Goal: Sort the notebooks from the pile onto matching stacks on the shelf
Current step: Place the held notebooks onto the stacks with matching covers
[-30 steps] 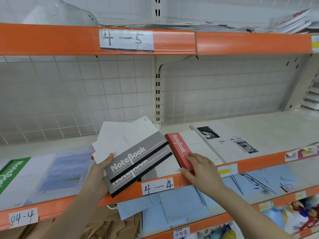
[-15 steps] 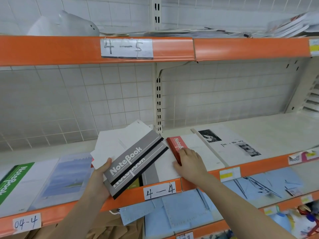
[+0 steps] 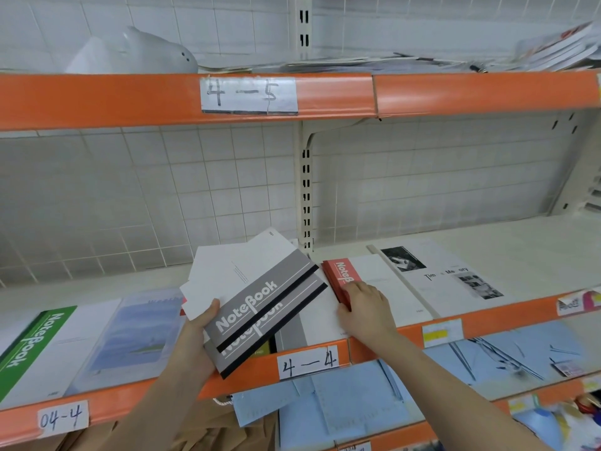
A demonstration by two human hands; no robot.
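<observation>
My left hand [image 3: 199, 333] grips two grey-banded notebooks [image 3: 257, 297], fanned and tilted above the pile at the middle of the shelf [image 3: 507, 245]. Under them part of the pile shows, with a grey-and-white cover [image 3: 312, 323] on top. My right hand [image 3: 366, 312] rests on the red-banded notebook stack [image 3: 344, 271], fingers curled over its left edge. A green-banded notebook stack [image 3: 39, 346] lies at the far left, a pale blue landscape notebook [image 3: 136, 333] beside it. A white notebook with black-and-white photos [image 3: 448, 281] lies to the right of the red one.
The orange shelf lip [image 3: 487, 323] carries labels "4-4" [image 3: 307, 361] and "04-4". An upper orange shelf [image 3: 455, 92] labelled "4-5" overhangs, holding papers and a white object [image 3: 140, 50]. Blue sheets [image 3: 341, 408] lie on the lower shelf. A slotted upright [image 3: 305, 190] divides the tiled back wall.
My right hand slid along the red stack away from the shelf lip and towards the back, and it now covers the red band's near end. The grey notebooks in my left hand barely moved.
</observation>
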